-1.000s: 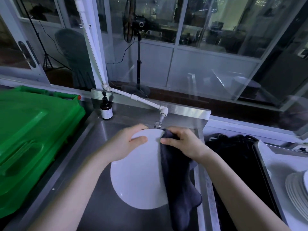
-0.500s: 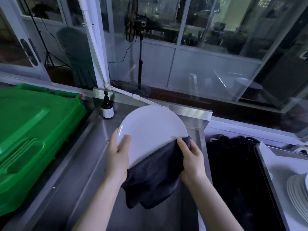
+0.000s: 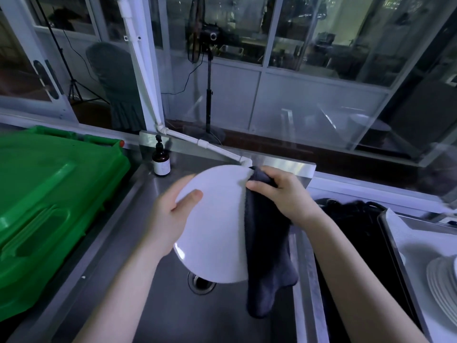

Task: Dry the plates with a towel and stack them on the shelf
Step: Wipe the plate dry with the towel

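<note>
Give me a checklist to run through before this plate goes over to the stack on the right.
1. Left hand grips the white plate at its left rim, thumb on the face: ok.
2. Right hand pinches the dark towel over the plate's right edge: ok.
3. Plate held above the sink, not resting on it: ok.
4. Plate fully dry, front and back: cannot tell.
5. Stack of plates is ready on the right, with its top bare: ok.
6. Towel tail hangs loose below the plate and could snag on the way: not ok.
</note>
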